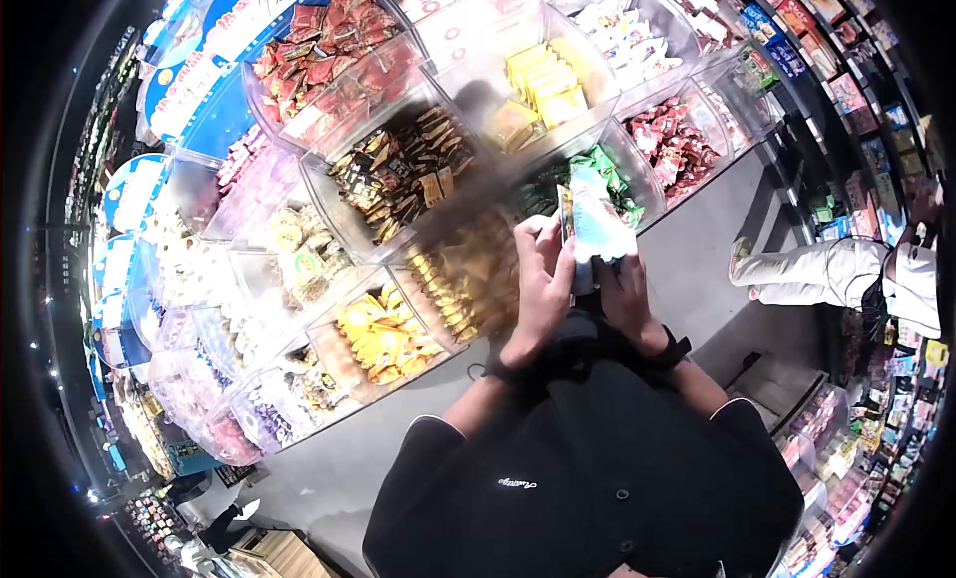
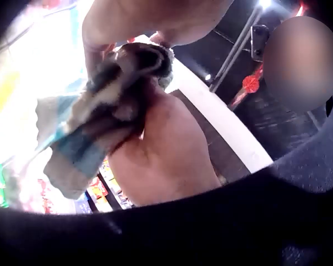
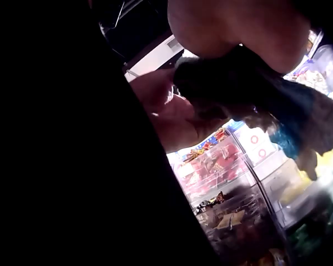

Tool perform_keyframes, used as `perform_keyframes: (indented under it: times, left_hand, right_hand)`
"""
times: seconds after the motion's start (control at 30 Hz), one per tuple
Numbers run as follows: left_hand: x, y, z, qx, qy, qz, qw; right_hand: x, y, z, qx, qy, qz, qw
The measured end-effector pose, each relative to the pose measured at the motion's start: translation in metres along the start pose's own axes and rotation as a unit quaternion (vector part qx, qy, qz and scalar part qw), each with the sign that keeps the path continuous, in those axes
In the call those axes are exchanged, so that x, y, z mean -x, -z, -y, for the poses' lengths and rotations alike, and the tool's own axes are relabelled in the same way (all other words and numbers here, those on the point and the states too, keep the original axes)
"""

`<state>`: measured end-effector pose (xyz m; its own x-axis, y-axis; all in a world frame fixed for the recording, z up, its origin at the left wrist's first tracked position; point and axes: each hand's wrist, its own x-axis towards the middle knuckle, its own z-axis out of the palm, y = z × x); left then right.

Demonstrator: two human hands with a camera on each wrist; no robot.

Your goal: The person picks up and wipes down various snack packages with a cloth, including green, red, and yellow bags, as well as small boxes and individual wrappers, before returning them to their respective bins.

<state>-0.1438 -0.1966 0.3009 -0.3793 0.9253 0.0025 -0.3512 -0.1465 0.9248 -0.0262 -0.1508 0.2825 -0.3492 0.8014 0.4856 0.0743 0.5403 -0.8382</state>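
Both hands hold one crumpled light-blue and white item (image 1: 599, 220) in front of the chest, above the bins' near edge. It looks like a soft packet or cloth; which one I cannot tell. The left hand (image 1: 543, 279) grips its left side, thumb up along it. Fingers of the right hand (image 1: 625, 294) curl round its lower right side. In the left wrist view the item (image 2: 80, 149) is blurred, with dark, white and blue parts, between the left hand (image 2: 161, 149) and the other hand. The right wrist view shows it dark (image 3: 299, 116), beside the right hand (image 3: 238, 27).
Clear bins hold red packets (image 1: 324, 50), dark packets (image 1: 398, 170), yellow packets (image 1: 548, 85), green packets (image 1: 602, 175) and orange packets (image 1: 383, 334). A person in light trousers (image 1: 817, 274) is at the right, near stocked shelves (image 1: 861, 110). Grey floor (image 1: 687, 259) runs alongside the bins.
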Motion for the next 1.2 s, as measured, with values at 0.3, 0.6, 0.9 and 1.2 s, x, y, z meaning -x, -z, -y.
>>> perform_keyframes:
  times: [0.3, 0.6, 0.9, 1.2]
  left_hand:
    - [0.003, -0.005, 0.0, 0.006, -0.073, 0.028, 0.997]
    - [-0.002, 0.002, -0.006, 0.278, 0.085, 0.031, 0.956]
    - [0.004, 0.009, 0.008, -0.127, -0.029, 0.017, 0.991]
    - [0.011, 0.055, -0.001, -0.021, 0.087, 0.07, 0.994]
  right_hand:
    - [-0.009, 0.01, -0.012, -0.344, -0.251, 0.006, 0.905]
    - [-0.011, 0.02, -0.003, -0.407, -0.315, -0.049, 0.856]
    - [-0.004, 0.023, -0.001, -0.035, -0.199, 0.019, 0.979]
    - [0.013, 0.026, -0.05, -0.173, -0.28, -0.042, 0.943]
